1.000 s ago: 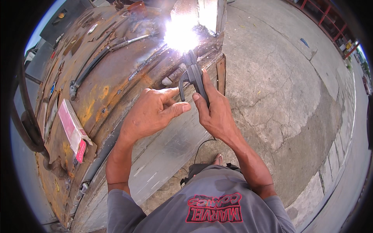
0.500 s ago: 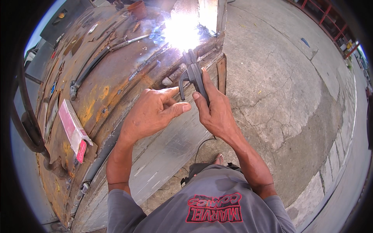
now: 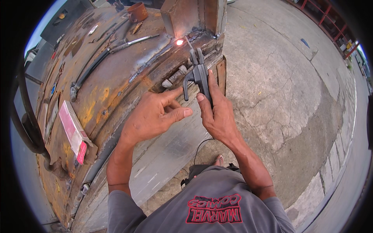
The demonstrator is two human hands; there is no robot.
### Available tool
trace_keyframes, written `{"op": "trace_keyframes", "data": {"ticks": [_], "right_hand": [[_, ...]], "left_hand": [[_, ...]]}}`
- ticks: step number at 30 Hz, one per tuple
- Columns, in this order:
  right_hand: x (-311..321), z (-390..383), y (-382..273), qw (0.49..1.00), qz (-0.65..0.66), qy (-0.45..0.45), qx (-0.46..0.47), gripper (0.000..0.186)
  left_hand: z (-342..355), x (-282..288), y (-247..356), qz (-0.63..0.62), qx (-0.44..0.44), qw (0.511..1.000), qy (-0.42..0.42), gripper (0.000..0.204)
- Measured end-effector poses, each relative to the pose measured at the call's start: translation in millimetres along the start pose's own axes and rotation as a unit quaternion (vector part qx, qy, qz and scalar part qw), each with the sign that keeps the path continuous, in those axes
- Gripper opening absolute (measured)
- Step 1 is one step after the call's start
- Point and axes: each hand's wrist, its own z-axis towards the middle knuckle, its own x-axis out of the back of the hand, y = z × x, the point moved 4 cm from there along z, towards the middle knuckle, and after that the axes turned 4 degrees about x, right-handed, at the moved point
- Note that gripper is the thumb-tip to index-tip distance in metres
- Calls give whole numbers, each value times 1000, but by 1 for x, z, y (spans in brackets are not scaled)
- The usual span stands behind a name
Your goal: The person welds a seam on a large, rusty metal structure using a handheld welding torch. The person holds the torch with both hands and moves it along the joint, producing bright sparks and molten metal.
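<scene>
My right hand (image 3: 219,116) is wrapped round a black welding electrode holder (image 3: 201,79), its jaws pointing away from me. A short, thin electrode (image 3: 189,42) sticks out of the jaws, close beside a glowing orange weld spot (image 3: 179,42). That spot lies at the foot of an upright steel piece (image 3: 184,19) on a rusty steel surface (image 3: 112,75). My left hand (image 3: 151,114) holds nothing; its thumb and index finger are apart. The index fingertip is at the holder's lever, but I cannot tell whether they touch. A steel hinge barrel (image 3: 174,76) sits just beyond it.
On the rusty surface lie a hammer with a dark handle (image 3: 91,69), a pink and white carton (image 3: 74,126) and several metal scraps. A rusty round tin (image 3: 137,12) stands at the far side. Cracked concrete ground (image 3: 276,93) spreads to the right, below the steel edge.
The bright arc has gone out, leaving a glowing spot and showing the upright steel. The holder and my right hand have shifted slightly right; my left hand has barely moved.
</scene>
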Motion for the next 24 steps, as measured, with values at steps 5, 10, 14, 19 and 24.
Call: {"op": "trace_keyframes", "data": {"ticks": [5,10,14,19,24], "right_hand": [[-2,0,4,1000,-12,-1,0,73],[-3,-1,7,999,-29,18,16,71],[-3,-1,7,1000,-18,13,8,70],[0,0,6,999,-14,16,-44,69],[5,0,2,995,43,43,-76,62]], "left_hand": [[-1,0,2,22,18,999,-14,81],[0,-1,4,34,15,999,-19,84],[0,0,6,47,11,999,-23,85],[-1,0,9,40,31,998,-38,86],[0,-3,6,26,-2,999,-44,91]]}}
